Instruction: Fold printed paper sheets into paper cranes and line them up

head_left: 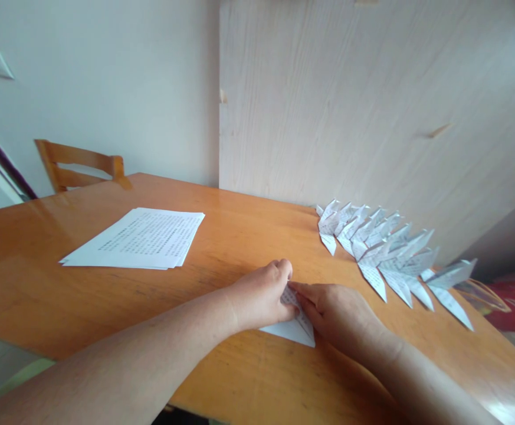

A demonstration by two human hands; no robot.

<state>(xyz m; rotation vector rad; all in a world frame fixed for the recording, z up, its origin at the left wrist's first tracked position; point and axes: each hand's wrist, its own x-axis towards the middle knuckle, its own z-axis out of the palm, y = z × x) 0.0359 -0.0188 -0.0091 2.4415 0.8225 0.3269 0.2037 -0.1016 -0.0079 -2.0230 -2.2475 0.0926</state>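
A partly folded sheet of printed paper [296, 332] lies on the wooden table in front of me, its pointed corner toward me. My left hand [266, 295] is closed on the paper's upper left part, thumb on top and fingers curled over the far side. From the right, my right hand [334, 307] presses its fingertips along the paper's upper right edge, close to the left fingers. Both hands cover much of the sheet, so the far part of the fold is hidden.
A stack of printed sheets [140, 239] lies at the left of the table [239, 230]. Several folded paper pieces [372, 236] stand in a row at the right, near a pale panel [350, 106]. A wooden chair [82, 159] stands beyond the far left edge.
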